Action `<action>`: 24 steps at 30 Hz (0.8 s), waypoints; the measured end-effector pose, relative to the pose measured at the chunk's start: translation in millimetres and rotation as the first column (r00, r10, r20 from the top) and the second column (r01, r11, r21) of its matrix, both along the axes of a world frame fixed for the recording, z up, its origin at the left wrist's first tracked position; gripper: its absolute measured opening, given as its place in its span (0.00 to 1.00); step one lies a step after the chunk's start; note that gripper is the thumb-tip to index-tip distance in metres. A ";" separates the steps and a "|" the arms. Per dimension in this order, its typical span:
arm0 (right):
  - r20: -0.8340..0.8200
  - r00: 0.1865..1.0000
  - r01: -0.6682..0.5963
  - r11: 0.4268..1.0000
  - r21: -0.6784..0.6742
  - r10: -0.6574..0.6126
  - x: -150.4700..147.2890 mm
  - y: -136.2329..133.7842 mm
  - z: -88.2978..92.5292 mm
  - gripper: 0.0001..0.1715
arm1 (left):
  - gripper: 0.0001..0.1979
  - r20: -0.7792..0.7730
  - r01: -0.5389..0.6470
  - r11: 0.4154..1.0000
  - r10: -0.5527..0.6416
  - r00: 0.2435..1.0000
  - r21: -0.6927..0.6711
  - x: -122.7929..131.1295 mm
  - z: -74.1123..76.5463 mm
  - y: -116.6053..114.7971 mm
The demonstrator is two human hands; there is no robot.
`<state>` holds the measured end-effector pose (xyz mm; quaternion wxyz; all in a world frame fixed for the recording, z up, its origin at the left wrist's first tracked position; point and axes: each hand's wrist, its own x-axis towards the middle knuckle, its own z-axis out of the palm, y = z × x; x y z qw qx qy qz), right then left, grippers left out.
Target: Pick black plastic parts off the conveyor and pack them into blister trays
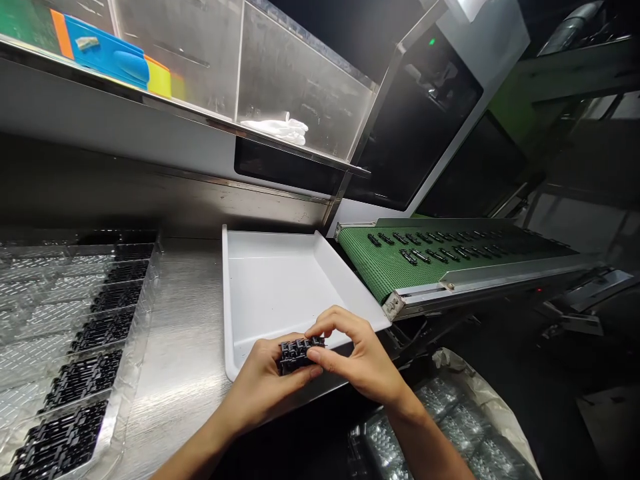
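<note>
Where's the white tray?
In the head view, the white tray sits on the steel counter beyond the left hand and right hand, between a clear tray of black parts on the left and green conveyor belt on the right.

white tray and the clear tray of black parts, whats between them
In the head view, brushed steel counter lies between the white tray and the clear tray, and the left forearm crosses its near end.

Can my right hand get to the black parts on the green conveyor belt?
Probably yes, once it lets go of the black plastic block. The right hand sits near the belt, with only its metal side rail before the black parts.
</note>
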<state>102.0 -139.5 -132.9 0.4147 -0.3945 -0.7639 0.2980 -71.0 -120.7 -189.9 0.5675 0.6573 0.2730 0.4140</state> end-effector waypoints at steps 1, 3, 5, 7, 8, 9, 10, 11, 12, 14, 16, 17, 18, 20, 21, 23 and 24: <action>0.018 1.000 -0.009 1.000 0.010 0.009 -1.2 0.6 0.8 0.08 | 0.10 -0.010 0.003 1.000 -0.003 1.000 0.007 -0.2 0.2 0.2; 0.068 0.998 -0.015 0.999 0.032 0.013 -4.1 1.4 1.5 0.08 | 0.12 -0.018 0.014 1.000 -0.014 1.000 0.009 -0.3 0.4 0.2; 0.109 0.994 -0.002 0.998 0.063 -0.005 -8.0 1.1 0.7 0.07 | 0.12 -0.011 0.013 1.000 -0.013 1.000 0.011 0.2 0.6 -0.1; 0.151 0.988 -0.019 0.995 0.098 0.004 -12.0 0.5 -1.1 0.09 | 0.09 -0.019 -0.001 1.000 0.002 1.000 0.023 1.1 0.8 0.2; 0.184 0.983 -0.047 0.991 0.124 0.024 -13.6 1.1 -1.7 0.11 | 0.08 -0.031 -0.010 0.999 0.011 0.999 0.033 1.7 0.8 0.7; 0.230 0.972 -0.092 0.984 0.151 0.056 -14.2 3.4 -1.5 0.13 | 0.08 -0.048 -0.026 0.999 0.028 0.998 0.042 2.2 0.7 1.6; 0.284 0.954 -0.146 0.974 0.172 0.093 -13.4 8.1 -0.3 0.17 | 0.08 -0.064 -0.046 0.998 0.049 0.997 0.045 2.6 0.4 2.7; 0.343 0.933 -0.180 0.966 0.183 0.109 -10.4 15.9 2.5 0.20 | 0.08 -0.072 -0.069 0.997 0.072 0.995 0.041 2.8 -0.2 4.0; 0.406 0.911 -0.151 0.971 0.187 0.063 -4.7 27.2 7.0 0.21 | 0.07 -0.069 -0.094 0.995 0.096 0.993 0.026 2.8 -1.1 5.5; 0.510 0.836 0.109 0.972 0.208 -0.202 16.3 59.0 20.8 0.19 | 0.10 -0.047 -0.143 0.989 0.142 0.989 -0.031 1.8 -3.6 8.2; 0.548 0.617 0.498 0.819 0.284 -0.565 48.0 97.6 38.3 0.13 | 0.14 -0.016 -0.166 0.980 0.165 0.986 -0.112 0.0 -5.8 9.5; 0.540 0.537 0.589 0.746 0.311 -0.649 65.6 116.6 46.7 0.15 | 0.15 -0.001 -0.171 0.973 0.173 0.985 -0.154 -1.1 -6.4 9.3; 0.541 0.457 0.662 0.676 0.323 -0.706 82.4 134.0 54.1 0.14 | 0.17 0.018 -0.174 0.964 0.182 0.983 -0.200 -2.2 -6.4 8.4; 0.557 0.357 0.743 0.589 0.317 -0.750 109.2 161.7 64.3 0.14 | 0.19 0.081 -0.176 0.939 0.208 0.975 -0.294 -3.8 -5.5 5.3; 0.568 0.326 0.766 0.564 0.310 -0.756 117.8 171.5 67.0 0.14 | 0.20 0.122 -0.176 0.922 0.231 0.965 -0.346 -4.3 -4.9 3.5; 0.578 0.305 0.783 0.544 0.300 -0.757 125.8 184.0 69.3 0.15 | 0.23 0.208 -0.169 0.880 0.285 0.936 -0.444 -5.0 -4.6 1.2; 0.573 0.310 0.782 0.546 0.300 -0.758 126.1 187.4 69.6 0.14 | 0.24 0.246 -0.157 0.860 0.306 0.920 -0.485 -5.5 -5.0 1.0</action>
